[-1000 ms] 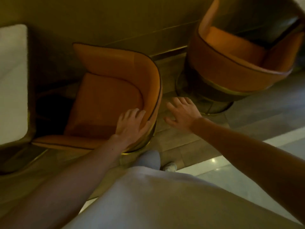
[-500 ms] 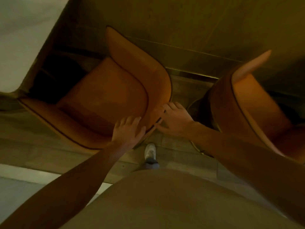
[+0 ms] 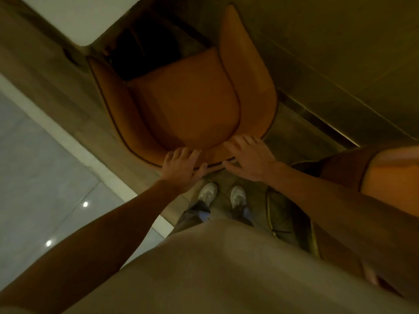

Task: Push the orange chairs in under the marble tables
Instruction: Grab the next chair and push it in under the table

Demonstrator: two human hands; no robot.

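An orange tub chair (image 3: 188,103) stands in front of me, its curved back toward me and its open front facing the white marble table (image 3: 74,17) at the upper left. The seat's front reaches about the table's corner. My left hand (image 3: 181,166) lies over the top rim of the backrest with its fingers curled onto the inside. My right hand (image 3: 249,158) rests flat on the same rim a little to the right, fingers spread. A second orange chair (image 3: 390,180) sits at the right edge, partly behind my right forearm.
A dark wall or bench panel (image 3: 340,53) runs along the right behind the chair. Pale glossy floor tiles (image 3: 34,166) lie to the left past a wooden strip. My two white shoes (image 3: 222,196) stand just behind the chair. My light shirt fills the bottom.
My view has swung round behind the chair. My right hand has moved from beside the chair onto its back rim. The chair now faces the table corner more squarely.
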